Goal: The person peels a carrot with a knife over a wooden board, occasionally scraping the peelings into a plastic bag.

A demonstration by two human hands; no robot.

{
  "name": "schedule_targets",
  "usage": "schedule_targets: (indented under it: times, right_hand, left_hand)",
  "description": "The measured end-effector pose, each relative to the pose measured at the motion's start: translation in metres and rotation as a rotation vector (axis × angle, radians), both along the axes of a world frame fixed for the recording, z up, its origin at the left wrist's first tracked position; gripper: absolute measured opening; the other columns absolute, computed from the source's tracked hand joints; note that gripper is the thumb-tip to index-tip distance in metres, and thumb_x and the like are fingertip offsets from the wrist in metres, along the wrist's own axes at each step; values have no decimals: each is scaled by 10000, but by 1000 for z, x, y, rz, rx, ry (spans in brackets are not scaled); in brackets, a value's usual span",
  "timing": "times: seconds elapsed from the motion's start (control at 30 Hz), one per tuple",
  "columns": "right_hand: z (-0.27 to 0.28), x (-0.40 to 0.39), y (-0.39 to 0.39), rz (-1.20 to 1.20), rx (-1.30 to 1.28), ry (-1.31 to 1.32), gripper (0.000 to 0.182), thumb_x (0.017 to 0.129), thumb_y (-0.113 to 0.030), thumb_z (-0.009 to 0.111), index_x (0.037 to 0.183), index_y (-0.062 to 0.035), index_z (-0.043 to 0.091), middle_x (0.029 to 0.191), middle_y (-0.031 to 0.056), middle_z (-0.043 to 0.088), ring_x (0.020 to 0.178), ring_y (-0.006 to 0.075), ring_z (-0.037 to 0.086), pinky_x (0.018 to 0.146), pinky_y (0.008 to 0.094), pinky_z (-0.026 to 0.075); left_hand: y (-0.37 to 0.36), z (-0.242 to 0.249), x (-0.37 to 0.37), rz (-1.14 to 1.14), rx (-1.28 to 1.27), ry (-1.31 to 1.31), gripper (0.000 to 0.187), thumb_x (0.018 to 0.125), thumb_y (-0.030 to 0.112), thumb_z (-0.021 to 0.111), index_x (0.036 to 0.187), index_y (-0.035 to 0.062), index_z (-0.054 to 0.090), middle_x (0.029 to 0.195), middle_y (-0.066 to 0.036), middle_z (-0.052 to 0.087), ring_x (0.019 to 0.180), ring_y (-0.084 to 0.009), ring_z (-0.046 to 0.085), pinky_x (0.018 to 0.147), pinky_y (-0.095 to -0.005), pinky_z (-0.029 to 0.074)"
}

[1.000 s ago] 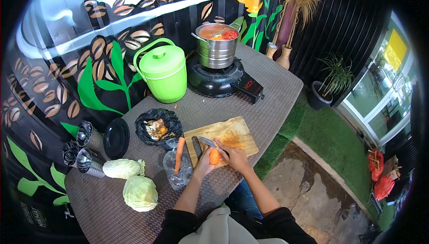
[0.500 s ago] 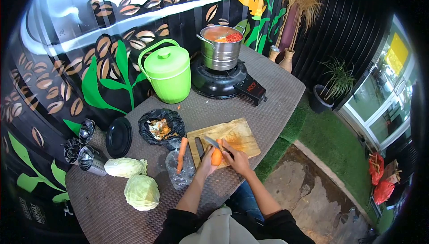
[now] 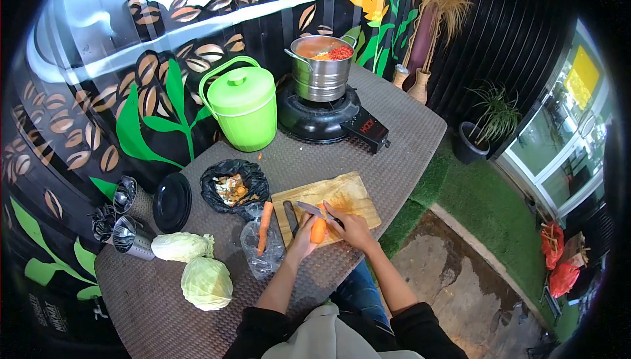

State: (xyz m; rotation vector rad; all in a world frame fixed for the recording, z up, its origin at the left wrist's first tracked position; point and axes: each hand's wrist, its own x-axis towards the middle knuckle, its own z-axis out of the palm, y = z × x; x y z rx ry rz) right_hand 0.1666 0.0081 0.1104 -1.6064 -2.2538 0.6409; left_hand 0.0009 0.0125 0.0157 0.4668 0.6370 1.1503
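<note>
The carrot [image 3: 318, 231] is held over the board [image 3: 360, 200] by the left grip [image 3: 303, 238], a knife [image 3: 307, 208] by the right grip [image 3: 355, 230]; a round cabbage [image 3: 206, 284] is set left of the board.

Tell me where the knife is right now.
In the head view, the knife is below centre, gripped in the right hand and pointing left over the wooden cutting board, by the carrot in the left hand.

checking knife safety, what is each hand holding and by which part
Left hand holds a carrot by its side; right hand, a knife by its handle.
</note>
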Motion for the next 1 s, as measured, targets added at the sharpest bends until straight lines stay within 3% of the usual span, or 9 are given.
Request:
schedule_targets:
  times: [0.13, 0.2, 0.4, 0.53, 0.6, 1.0]
  right_hand:
    - [-5, -2, 5, -15, 5, 21, 471, 937, -372, 511, 1398, -312, 437, 872, 168, 667, 773, 344, 640, 711, 419, 491]
    - [-6, -2, 7, -10, 9, 51, 471, 938, -367, 514, 1398, -303, 438, 980, 154, 672, 841, 345, 641, 751, 421, 490]
    - [-8, 5, 11, 48, -26, 141, 497, 936, -346, 527, 1413, -253, 423, 1128, 153, 645, 953, 355, 630, 840, 408, 479]
    - [-16, 6, 12, 122, 40, 189, 510, 935, -341, 530, 1420, -236, 412, 1130, 166, 641, 969, 356, 627, 854, 402, 477]
    - [-9, 4, 7, 63, -55, 199, 502, 934, -348, 530, 1412, -239, 424, 1119, 167, 644, 962, 353, 628, 849, 404, 480]
    - [-3, -6, 6, -65, -34, 101, 429, 932, -379, 522, 1346, -266, 513, 1027, 168, 662, 910, 342, 638, 798, 401, 491]
  left_hand:
    - [4, -8, -2, -34, 58, 13, 185, 996, 243, 468, 1153, 147, 455, 1075, -39, 518, 884, -155, 553, 692, -328, 496]
    - [2, -7, -3, -41, 105, -18, 167, 995, 250, 472, 1123, 144, 460, 1058, -40, 515, 874, -151, 547, 692, -326, 492]
    - [0, 2, -1, -29, 46, 11, 192, 998, 243, 460, 1165, 148, 456, 1087, -46, 518, 880, -159, 547, 707, -326, 491]
    - [0, 0, -2, 2, 39, -37, 201, 1001, 230, 447, 1185, 148, 451, 1096, -48, 520, 880, -164, 551, 705, -325, 495]
    - [2, 0, -2, -19, 32, -42, 204, 1002, 222, 442, 1190, 144, 448, 1083, -52, 526, 866, -168, 558, 692, -320, 500]
    - [0, 1, -1, -20, 81, 35, 128, 1002, 246, 446, 1080, 145, 450, 997, -61, 534, 779, -173, 566, 660, -327, 503]
